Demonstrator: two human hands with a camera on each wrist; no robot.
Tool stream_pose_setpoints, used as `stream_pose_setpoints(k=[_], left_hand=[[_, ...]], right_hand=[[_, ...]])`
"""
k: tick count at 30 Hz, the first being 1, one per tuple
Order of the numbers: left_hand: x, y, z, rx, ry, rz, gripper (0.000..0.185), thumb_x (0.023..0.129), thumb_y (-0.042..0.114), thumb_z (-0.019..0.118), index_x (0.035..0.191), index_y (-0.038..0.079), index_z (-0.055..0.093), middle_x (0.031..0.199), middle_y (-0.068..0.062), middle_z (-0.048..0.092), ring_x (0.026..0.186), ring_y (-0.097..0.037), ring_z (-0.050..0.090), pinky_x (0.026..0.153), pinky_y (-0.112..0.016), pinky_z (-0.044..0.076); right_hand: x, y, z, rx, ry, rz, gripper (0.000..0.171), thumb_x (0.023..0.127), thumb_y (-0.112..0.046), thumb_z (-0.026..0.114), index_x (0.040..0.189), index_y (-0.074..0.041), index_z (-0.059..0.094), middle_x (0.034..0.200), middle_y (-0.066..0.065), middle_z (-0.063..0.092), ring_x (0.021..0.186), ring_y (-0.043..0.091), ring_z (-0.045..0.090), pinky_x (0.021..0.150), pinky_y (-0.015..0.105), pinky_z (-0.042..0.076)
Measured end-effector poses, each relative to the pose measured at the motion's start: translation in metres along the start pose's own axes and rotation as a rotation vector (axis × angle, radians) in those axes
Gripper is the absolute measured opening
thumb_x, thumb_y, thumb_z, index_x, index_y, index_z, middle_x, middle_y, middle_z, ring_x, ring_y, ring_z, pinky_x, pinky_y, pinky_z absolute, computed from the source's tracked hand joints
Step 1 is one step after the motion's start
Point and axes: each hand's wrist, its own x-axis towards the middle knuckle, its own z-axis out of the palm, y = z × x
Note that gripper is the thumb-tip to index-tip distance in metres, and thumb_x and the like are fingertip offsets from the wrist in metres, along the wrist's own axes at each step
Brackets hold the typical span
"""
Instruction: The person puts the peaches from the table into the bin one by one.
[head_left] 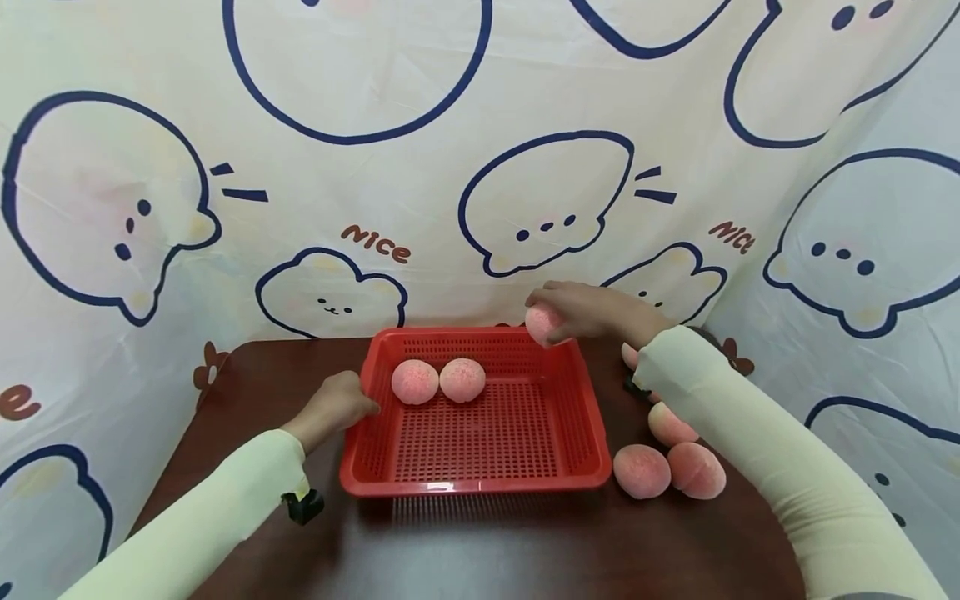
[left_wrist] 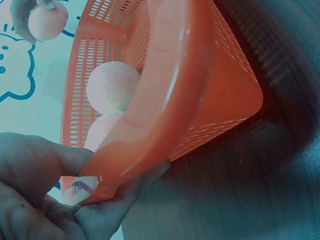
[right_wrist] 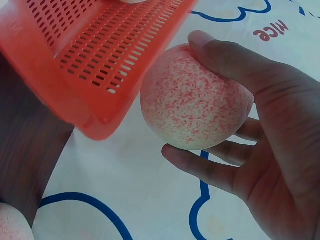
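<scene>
I am steadying the red mesh basket by pinching its left rim with my left hand while my right hand is carrying a third peach over its far right corner, two peaches already lying inside and several still waiting on the table to the right.

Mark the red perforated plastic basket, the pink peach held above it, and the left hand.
Red perforated plastic basket (head_left: 480, 485): head view, front rim.
Pink speckled peach (head_left: 542, 324): head view, visible side.
Left hand (head_left: 336, 406): head view, back.
</scene>
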Motion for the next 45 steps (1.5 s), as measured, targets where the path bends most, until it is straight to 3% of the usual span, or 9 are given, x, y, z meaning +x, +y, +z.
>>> stream_pose_setpoints(k=[8, 21, 25, 33, 40, 45], left_hand=[[0.001, 0.0, -0.001, -0.002, -0.01, 0.017, 0.028, 0.087, -0.004, 0.066, 0.113, -0.012, 0.062, 0.089, -0.02, 0.075, 0.071, -0.026, 0.077, 0.069, -0.042, 0.066], [0.003, -0.001, -0.002, -0.015, -0.002, 0.019, 0.027, 0.088, -0.003, 0.067, 0.114, -0.012, 0.062, 0.09, -0.02, 0.075, 0.071, -0.026, 0.077, 0.07, -0.042, 0.066], [0.004, -0.002, -0.001, -0.018, 0.001, 0.011, 0.027, 0.088, -0.003, 0.066, 0.114, -0.011, 0.063, 0.089, -0.019, 0.075, 0.07, -0.025, 0.077, 0.071, -0.041, 0.066], [0.005, -0.002, 0.001, -0.025, 0.0, 0.003, 0.031, 0.088, -0.004, 0.066, 0.117, -0.012, 0.062, 0.094, -0.022, 0.075, 0.073, -0.027, 0.077, 0.072, -0.042, 0.066], [0.006, -0.004, 0.002, -0.034, 0.008, 0.01, 0.033, 0.087, -0.004, 0.067, 0.119, -0.012, 0.061, 0.094, -0.021, 0.075, 0.072, -0.026, 0.077, 0.072, -0.044, 0.066], [0.006, -0.004, 0.002, -0.03, 0.013, 0.009, 0.032, 0.087, -0.004, 0.067, 0.118, -0.011, 0.061, 0.094, -0.021, 0.075, 0.072, -0.026, 0.077, 0.072, -0.043, 0.066]], right_hand=[[0.012, -0.01, 0.004, -0.037, -0.013, -0.043, 0.059, 0.088, -0.03, 0.08, 0.142, -0.019, 0.06, 0.134, 0.006, 0.062, 0.12, 0.025, 0.062, 0.106, 0.05, 0.054], [0.028, -0.026, 0.01, -0.032, -0.036, -0.089, 0.057, 0.089, -0.023, 0.079, 0.142, -0.021, 0.059, 0.138, 0.002, 0.061, 0.125, 0.02, 0.06, 0.111, 0.044, 0.052], [0.034, -0.032, 0.015, -0.026, -0.062, -0.11, 0.061, 0.087, -0.02, 0.081, 0.143, -0.016, 0.057, 0.141, 0.004, 0.06, 0.127, 0.022, 0.059, 0.113, 0.044, 0.05], [0.04, -0.034, 0.03, 0.025, -0.108, -0.072, 0.057, 0.086, -0.007, 0.08, 0.139, -0.011, 0.058, 0.129, 0.006, 0.065, 0.115, 0.022, 0.062, 0.107, 0.042, 0.055], [0.044, -0.032, 0.04, -0.014, -0.117, -0.092, 0.057, 0.084, -0.013, 0.082, 0.137, -0.015, 0.061, 0.129, 0.004, 0.056, 0.114, 0.02, 0.056, 0.104, 0.038, 0.054], [0.046, -0.033, 0.046, -0.025, -0.119, -0.112, 0.057, 0.083, -0.011, 0.083, 0.137, -0.015, 0.063, 0.128, 0.003, 0.06, 0.113, 0.019, 0.058, 0.104, 0.038, 0.054]])
